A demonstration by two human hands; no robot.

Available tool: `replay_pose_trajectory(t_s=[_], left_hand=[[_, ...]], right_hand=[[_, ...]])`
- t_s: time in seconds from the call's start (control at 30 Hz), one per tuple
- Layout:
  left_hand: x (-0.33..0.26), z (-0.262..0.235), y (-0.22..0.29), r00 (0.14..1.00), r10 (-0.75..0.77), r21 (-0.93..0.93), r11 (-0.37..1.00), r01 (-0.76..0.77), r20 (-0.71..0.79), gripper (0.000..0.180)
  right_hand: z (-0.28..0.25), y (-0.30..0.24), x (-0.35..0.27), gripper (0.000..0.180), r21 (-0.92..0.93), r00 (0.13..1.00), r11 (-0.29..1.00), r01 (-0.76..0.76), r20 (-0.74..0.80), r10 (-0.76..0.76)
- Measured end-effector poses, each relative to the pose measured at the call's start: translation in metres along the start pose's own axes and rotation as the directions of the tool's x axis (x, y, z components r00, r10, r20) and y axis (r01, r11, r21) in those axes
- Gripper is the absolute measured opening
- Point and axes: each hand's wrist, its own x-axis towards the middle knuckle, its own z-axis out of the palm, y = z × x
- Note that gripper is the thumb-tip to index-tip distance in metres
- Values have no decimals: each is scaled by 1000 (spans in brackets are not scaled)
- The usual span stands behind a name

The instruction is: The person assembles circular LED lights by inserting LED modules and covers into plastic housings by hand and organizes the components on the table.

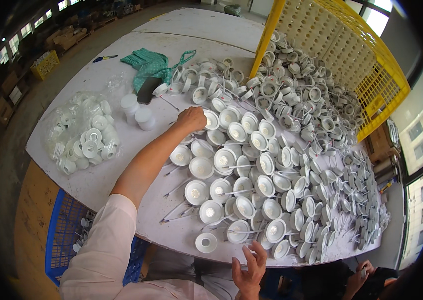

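A: Left hand [192, 119]: fingers curled in at the rim of a white cup fitting [212, 120], 11 o'clock, just off centre. Can't tell if it has hold; fingertips hidden.
B: Right hand [250, 272]?
A: Between 5 and 6, by the near edge of the table [99, 180]. Thumb and fingers parted, nothing seen in it.
B: Remaining fittings [265, 186]?
A: Massed from centre out to 4, many with leads trailing.
B: Around those?
A: Yellow crate [381, 90] at 2, tipped, grey-white ring parts [316, 92] spilling out. Clear bag [84, 131] of white rings at 9. Two white round stacks [145, 119] at 10. Green cloth [146, 64] at 11, farther out. Blue crate [61, 247] at 8, below table height.
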Motion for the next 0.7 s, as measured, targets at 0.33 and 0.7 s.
replay_pose_trajectory(t_s=[0.33, 0.7], left_hand=[[37, -13, -22, 979, -45, -35, 999, 39, -201, 43], [103, 16, -34, 933, -221, -193, 966, 170, -284, 31]], right_hand=[[-8, 15, -8, 41, -93, 1000, 996, 8, -27, -11], [-9, 4, 7, 40, -144, 998, 988, -62, -9, 61]])
